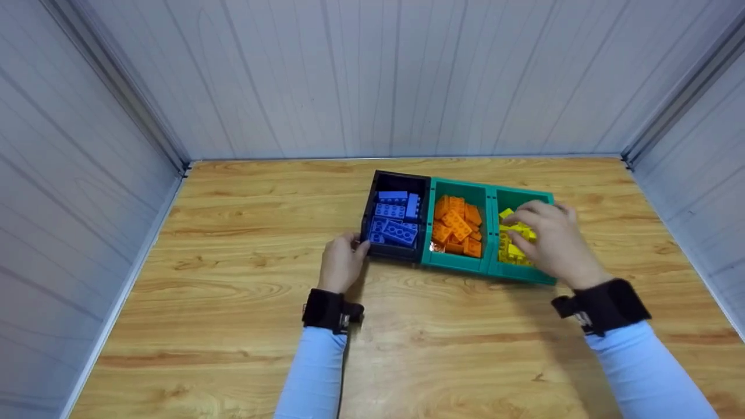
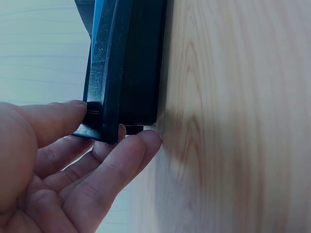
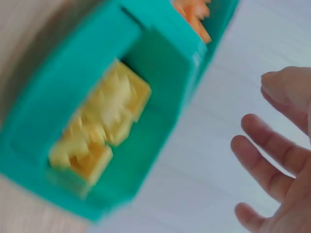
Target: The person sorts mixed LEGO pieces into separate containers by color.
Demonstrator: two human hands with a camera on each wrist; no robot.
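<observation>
A black bin (image 1: 396,251) holding blue bricks (image 1: 398,231) stands at the left end of a row of three. My left hand (image 1: 339,263) grips its near left corner; in the left wrist view the thumb lies on the dark rim (image 2: 99,73) with fingers beneath. Beside it come a green bin (image 1: 454,263) of orange bricks (image 1: 457,224) and another green bin (image 1: 521,272) of yellow bricks (image 1: 515,251). Over the yellow bricks hovers my right hand (image 1: 553,241), fingers spread and holding nothing; the right wrist view shows them apart from the bin.
The bins stand slightly askew on a wood-grain table (image 1: 244,244). A pale panelled wall (image 1: 361,81) rises behind it, and further panels (image 1: 58,192) close off the left and right sides.
</observation>
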